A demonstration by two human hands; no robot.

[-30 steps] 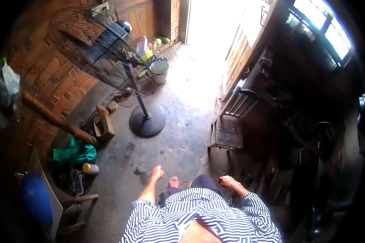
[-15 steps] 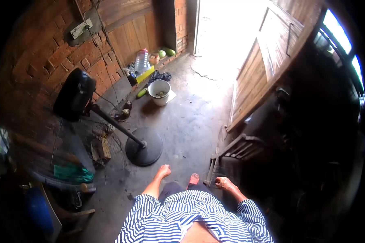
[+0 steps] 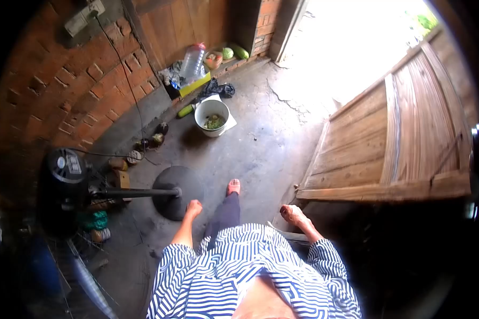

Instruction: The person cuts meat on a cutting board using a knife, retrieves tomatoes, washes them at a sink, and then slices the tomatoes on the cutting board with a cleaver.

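My left hand (image 3: 195,207) hangs in front of my body with its fingers curled in, over the edge of the fan's round black base (image 3: 165,199); nothing shows in it. On the other side, my right hand (image 3: 294,215) is also curled, near the lower corner of the wooden door (image 3: 394,127); whether it holds anything is too small to tell. Ahead on the floor stands a white bucket (image 3: 199,118) with greenish scraps inside. A green vegetable (image 3: 186,110) lies beside it at the left.
The fan's black motor (image 3: 66,173) leans at the left. By the wall are a plastic bottle (image 3: 192,63), a yellow box (image 3: 196,84) and a black bag (image 3: 222,89). A bright doorway opens beyond. A cable runs down the brick wall (image 3: 58,90).
The view has moved forward past the fan, which now lies at the left. The bucket and door appear closer. A foot has stepped ahead. Both hands stay curled.
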